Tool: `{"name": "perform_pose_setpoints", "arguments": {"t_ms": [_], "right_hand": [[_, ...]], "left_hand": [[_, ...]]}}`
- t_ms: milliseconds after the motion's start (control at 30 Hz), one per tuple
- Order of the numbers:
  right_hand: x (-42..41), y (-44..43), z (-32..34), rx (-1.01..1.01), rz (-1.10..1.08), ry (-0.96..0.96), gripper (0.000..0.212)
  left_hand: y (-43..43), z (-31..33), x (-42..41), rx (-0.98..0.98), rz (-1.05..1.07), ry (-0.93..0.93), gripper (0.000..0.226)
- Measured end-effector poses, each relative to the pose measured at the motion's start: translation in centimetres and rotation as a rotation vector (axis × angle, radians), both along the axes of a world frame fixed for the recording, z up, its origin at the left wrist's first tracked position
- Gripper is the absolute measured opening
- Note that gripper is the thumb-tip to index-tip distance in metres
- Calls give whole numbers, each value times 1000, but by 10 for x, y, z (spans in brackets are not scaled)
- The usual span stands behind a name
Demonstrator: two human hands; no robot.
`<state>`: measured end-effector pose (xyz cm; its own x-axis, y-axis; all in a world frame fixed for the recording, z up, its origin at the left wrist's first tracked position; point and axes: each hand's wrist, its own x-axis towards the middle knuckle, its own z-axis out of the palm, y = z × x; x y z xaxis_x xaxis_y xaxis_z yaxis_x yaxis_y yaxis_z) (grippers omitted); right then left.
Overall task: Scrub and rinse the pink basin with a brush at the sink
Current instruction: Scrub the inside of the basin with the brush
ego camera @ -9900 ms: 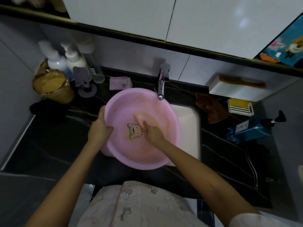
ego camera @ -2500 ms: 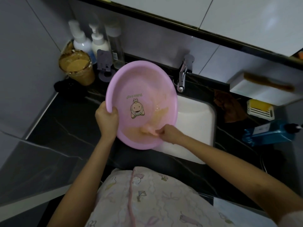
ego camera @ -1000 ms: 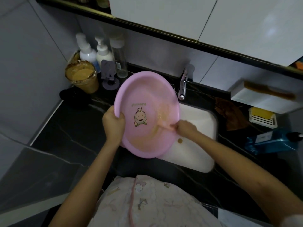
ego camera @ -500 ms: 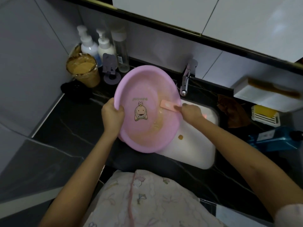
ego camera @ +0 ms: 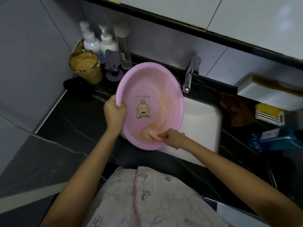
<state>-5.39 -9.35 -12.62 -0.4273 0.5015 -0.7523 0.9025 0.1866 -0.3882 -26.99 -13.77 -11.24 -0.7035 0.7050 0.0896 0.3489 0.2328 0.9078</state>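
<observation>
The pink basin point(ego camera: 147, 89), with a cartoon figure printed on its bottom, is tilted up over the left edge of the white sink point(ego camera: 201, 122). My left hand point(ego camera: 114, 112) grips its left rim. My right hand point(ego camera: 172, 138) holds a pink brush point(ego camera: 151, 135) against the basin's lower inside wall; the brush is blurred by motion. Yellowish smears run across the basin's right inner side.
A chrome tap point(ego camera: 188, 79) stands behind the sink. Pump bottles point(ego camera: 98, 41), a brown jar point(ego camera: 85, 68) and a purple holder point(ego camera: 113, 69) crowd the back left of the black counter. At right lie a brown cloth point(ego camera: 237, 110), a yellow soap dish point(ego camera: 268, 113) and a blue bottle point(ego camera: 278, 138).
My right hand swept the brush from the basin's upper right wall, near the tap, down to its lower inside edge. My left hand kept its hold on the tilted basin's rim.
</observation>
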Motion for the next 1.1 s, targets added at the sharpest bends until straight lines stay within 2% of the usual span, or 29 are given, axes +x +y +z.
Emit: {"name": "perform_pose_setpoints", "arguments": {"t_ms": [133, 267, 333, 400, 467, 500, 600, 700, 767, 867, 1000, 1100], "right_hand": [[-39, -27, 33, -189, -185, 251, 43], [-65, -36, 44, -346, -531, 473, 44], [-61, -45, 41, -329, -514, 475, 43], [-41, -39, 34, -264, -308, 318, 38], [-14, -16, 22, -112, -38, 45, 34], [-2, -3, 18, -28, 28, -96, 33], [16, 21, 16, 243, 91, -380, 25], [19, 25, 13, 471, 118, -478, 20], [17, 17, 3, 416, 74, -452, 20], [5, -4, 1, 137, 8, -348, 25], [-21, -18, 12, -201, -142, -3, 35], [-55, -23, 18, -238, -311, 210, 37]], "left_hand": [[-5, -1, -4, 20, -29, -44, 2], [-5, -1, -7, 52, -33, -87, 11], [-6, -6, -10, 57, 3, -78, 30], [-12, -13, -13, 60, 31, -115, 40], [-19, -21, -9, 52, 38, -147, 43], [-21, -23, -4, 48, 33, -165, 43], [-21, -29, 5, 27, 33, -191, 42], [-16, -35, 6, 12, 51, -216, 44], [-14, -38, 7, -3, 54, -239, 44], [-7, -43, 10, -27, 81, -304, 45], [-4, -50, 10, -57, 94, -380, 45], [-5, -52, 10, -72, 74, -417, 43]]}}
